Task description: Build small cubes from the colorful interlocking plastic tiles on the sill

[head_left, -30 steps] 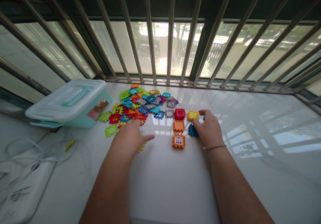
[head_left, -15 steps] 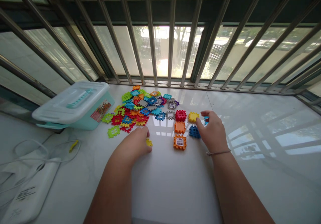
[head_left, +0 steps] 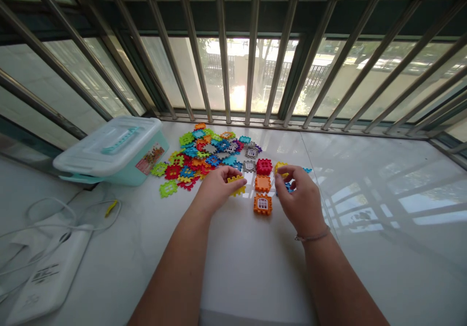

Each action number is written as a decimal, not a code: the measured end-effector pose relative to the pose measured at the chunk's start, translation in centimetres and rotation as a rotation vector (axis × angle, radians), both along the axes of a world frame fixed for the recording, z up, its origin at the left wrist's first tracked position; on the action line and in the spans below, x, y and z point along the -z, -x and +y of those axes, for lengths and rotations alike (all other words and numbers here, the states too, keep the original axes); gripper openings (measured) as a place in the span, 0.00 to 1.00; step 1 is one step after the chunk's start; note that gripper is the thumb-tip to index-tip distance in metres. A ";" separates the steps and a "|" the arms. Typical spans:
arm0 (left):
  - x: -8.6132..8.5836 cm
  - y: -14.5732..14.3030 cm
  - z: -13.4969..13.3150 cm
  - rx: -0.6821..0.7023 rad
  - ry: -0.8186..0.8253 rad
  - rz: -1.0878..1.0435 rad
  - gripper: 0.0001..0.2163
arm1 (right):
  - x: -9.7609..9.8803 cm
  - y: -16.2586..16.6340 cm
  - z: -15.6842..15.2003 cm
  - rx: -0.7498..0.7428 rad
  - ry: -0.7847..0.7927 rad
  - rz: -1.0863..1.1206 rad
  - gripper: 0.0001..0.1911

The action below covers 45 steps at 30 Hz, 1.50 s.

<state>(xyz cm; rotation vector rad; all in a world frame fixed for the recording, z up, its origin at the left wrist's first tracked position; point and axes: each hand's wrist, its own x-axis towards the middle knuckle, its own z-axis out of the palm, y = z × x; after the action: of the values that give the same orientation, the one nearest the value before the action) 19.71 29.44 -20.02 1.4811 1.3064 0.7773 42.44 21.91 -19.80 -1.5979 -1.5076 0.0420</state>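
Two bare arms reach forward across a white stone counter, elbows low and wrists angled slightly inward toward each other. The left hand is curled, with its fingers and thumb closed on a yellow plastic piece, pinching it just above the counter. The right hand, with a thin bracelet at its wrist, is arched and partly open, its fingers spread down over a second yellow piece and a blue block. Whether it grips either one cannot be told, since the fingers hide them. Between the hands stand an orange block with a white window, a plain orange block and a red block, with a grey piece just beside the red one. A heap of colored pieces lies left of these, near a lidded plastic box. Farther left lie a white cable and a white power strip, and metal window bars run along the counter's far edge.
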 end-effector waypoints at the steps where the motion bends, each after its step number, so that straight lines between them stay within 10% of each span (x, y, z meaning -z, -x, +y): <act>1: 0.1 -0.4 0.0 -0.024 0.037 -0.113 0.21 | -0.1 0.3 -0.1 -0.033 -0.018 -0.012 0.07; 11: 0.6 -2.4 -0.6 0.001 0.228 -0.533 0.32 | 0.2 2.1 -0.1 -0.473 -0.045 -0.104 0.23; 34: -0.2 -3.0 -0.9 -0.083 0.217 -0.502 0.16 | 0.4 -0.7 0.5 0.052 0.065 0.110 0.23; 41: -0.3 -2.9 -1.1 0.028 0.207 -0.513 0.24 | -0.2 1.0 -0.1 -0.362 0.143 0.137 0.24; 45: -0.3 -2.8 -1.1 0.044 0.183 -0.461 0.20 | 0.4 1.6 0.2 -0.354 0.149 0.091 0.21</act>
<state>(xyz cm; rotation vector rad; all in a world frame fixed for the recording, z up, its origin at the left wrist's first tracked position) 22.54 28.38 -19.70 1.0985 0.9630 0.8816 40.89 22.07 -20.19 -1.4029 -1.7305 0.4287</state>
